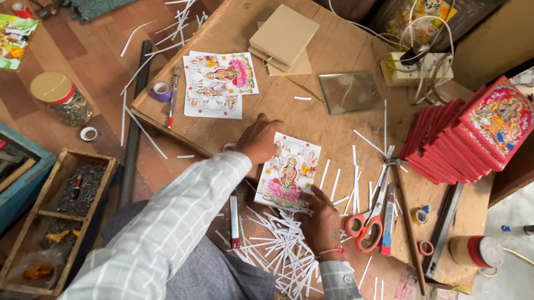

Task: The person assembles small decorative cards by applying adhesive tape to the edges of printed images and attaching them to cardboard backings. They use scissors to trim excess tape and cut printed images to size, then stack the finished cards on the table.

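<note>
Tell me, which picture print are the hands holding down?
The single print at the board's near edge, between the left hand and right hand. The other prints lie untouched farther up the board, and one lies on the floor.

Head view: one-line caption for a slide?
Both hands, left hand and right hand, press a colourful print flat on a wooden board amid paper strips, scissors alongside.

On the wooden board [337, 48] I count two hands, left [259, 139] and right [322, 215], one picture print [289, 172] between them, one pair of orange scissors [365, 225], one glass pane [349, 92], two tape rolls [161, 91] and one stack of red frames [471, 133]
</note>
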`<state>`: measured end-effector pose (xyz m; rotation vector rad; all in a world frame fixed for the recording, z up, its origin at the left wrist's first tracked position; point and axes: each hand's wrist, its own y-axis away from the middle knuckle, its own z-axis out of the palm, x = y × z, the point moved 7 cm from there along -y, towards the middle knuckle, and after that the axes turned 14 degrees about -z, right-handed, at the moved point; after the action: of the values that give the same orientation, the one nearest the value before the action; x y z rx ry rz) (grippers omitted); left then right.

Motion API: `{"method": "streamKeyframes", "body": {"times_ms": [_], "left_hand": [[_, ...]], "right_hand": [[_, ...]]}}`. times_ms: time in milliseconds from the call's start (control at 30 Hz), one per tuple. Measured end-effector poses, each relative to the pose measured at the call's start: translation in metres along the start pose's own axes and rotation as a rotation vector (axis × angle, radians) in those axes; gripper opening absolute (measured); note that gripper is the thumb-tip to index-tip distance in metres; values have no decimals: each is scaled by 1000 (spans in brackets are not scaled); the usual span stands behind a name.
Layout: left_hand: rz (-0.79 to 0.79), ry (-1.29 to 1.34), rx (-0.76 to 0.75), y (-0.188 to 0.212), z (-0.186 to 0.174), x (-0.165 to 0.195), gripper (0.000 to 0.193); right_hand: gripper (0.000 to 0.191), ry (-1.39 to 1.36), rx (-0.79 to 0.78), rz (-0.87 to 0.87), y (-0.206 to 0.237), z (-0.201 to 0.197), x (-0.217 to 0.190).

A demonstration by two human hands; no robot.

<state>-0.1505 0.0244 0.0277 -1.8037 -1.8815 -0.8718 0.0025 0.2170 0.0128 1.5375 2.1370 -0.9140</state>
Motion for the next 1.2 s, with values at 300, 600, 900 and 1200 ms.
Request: {"method": "streamKeyframes", "body": {"times_ms": [300,600,900,1200], "left_hand": [[197,90,59,-21,23,-19,55],[203,112,79,-19,22,-18,56],[219,127,68,-21,21,-23,55],[10,12,151,-13,29,-26,46]], "right_hand": [[55,5,-35,57,-3,-7,-2],[62,16,-13,-4,-3,-12,-7],[63,11,3,87,-5,-2,0],[58,69,9,76,-4,-7,-11]]}}
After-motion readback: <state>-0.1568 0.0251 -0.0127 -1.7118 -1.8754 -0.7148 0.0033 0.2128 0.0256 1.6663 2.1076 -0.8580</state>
